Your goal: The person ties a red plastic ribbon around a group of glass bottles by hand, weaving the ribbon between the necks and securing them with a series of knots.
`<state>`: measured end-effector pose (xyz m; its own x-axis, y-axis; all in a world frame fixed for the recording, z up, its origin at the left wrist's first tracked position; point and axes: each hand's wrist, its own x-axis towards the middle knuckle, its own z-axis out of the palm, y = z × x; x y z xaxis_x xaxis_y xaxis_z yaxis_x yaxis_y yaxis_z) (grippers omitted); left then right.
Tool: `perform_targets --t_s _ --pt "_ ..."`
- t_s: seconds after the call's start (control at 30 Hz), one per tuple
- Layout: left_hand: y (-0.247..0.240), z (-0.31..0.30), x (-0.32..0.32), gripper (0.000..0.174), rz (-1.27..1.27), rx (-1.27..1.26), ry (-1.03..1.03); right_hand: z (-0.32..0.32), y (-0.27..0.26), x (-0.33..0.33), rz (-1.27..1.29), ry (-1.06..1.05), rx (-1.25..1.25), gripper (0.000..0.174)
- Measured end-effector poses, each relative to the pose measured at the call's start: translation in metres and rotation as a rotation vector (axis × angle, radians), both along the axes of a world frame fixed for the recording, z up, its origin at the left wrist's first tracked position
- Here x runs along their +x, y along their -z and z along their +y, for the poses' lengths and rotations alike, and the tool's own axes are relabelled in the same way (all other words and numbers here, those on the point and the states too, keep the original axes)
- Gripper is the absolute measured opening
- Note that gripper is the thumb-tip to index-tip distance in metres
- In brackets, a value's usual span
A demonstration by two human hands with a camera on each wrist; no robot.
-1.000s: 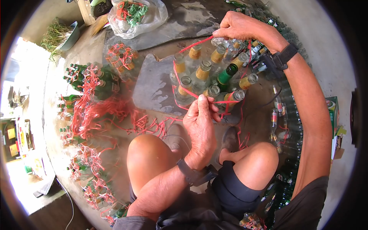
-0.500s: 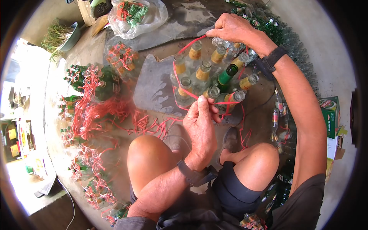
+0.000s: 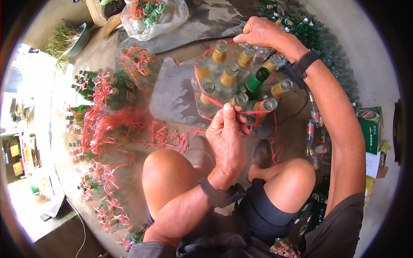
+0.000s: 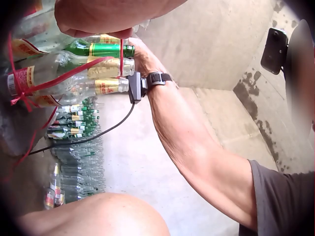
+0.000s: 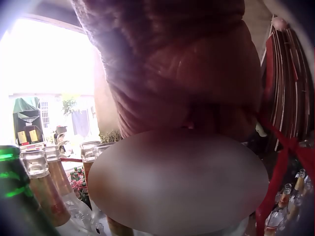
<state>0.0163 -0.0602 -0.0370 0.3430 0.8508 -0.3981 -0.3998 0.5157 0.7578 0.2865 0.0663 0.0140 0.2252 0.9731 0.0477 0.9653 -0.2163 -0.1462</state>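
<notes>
Glass bottles (image 3: 228,80) stand clustered before the person. The left hand (image 3: 226,148) and right hand (image 3: 263,32) each pinch red string (image 4: 121,61) running around them; uneven tension could slip it over the rims or tip an outer bottle.

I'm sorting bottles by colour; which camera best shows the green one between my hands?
The head view: the green bottle shows mouth and neck among clear bottles. The left wrist view shows its neck side-on, crossed by red string; the right wrist view, only a cropped green neck.
</notes>
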Motion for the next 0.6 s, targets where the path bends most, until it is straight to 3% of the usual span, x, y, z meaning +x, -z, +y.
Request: perform_targets --t_s 0.17,0.37,0.6 --pt "0.002 0.001 -0.001 0.035 -0.012 0.022 0.007 -0.004 0.004 0.017 0.266 -0.053 -0.176 0.057" --pt "0.0 0.003 -0.001 0.031 -0.002 0.022 0.018 -0.028 0.009 0.032 0.378 -0.021 -0.242 0.045" --pt "0.0 0.005 -0.002 0.03 -0.015 0.011 0.028 -0.059 0.018 0.045 0.508 -0.004 -0.124 0.051"
